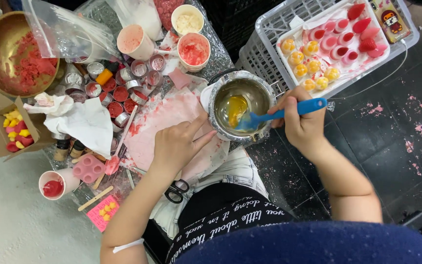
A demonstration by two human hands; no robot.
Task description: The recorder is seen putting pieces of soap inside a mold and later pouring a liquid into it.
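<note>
Here, right hand (303, 124) closed around the blue handle of a spatula (274, 116), fingers wrapped tight, blade dipped into the metal pot (240, 105). Inside the pot, clear melted liquid with a yellow-orange blob under the spatula blade. Left hand (177, 144) loosely spread, fingers stretched toward the pot, fingertips touching or just beside its near rim; holding nothing. Under that hand, a pink-stained sheet of paper (164, 122) spread over the foil-covered table (218, 54).

Left of the paper, a cluster of small round metal tins (120, 90), several filled with red wax. Above them, a paper cup (135, 41) smeared pink inside, another cup (193, 51) with red residue, and a third cup (187, 20) with pale crumbs. At the far left, a brass bowl (13, 54) with red crumbly stuff, partly under a clear plastic bag (67, 29). Below it, a small cardboard box (8, 129) with red and yellow pieces, and crumpled white paper (86, 122) beside it. Nearer the body, a pink mould (90, 168), a cup with red wax (54, 185), a wooden stick (95, 198), and black scissors (177, 190) lying by the left wrist.

Right of the pot, a white plastic basket (264, 44) on the dark tiled floor (391, 142), carrying a tray (382, 49) of finished pieces: yellow-orange rounds in 1 group, pink and red ones in another. Pink flecks scattered over the floor.
</note>
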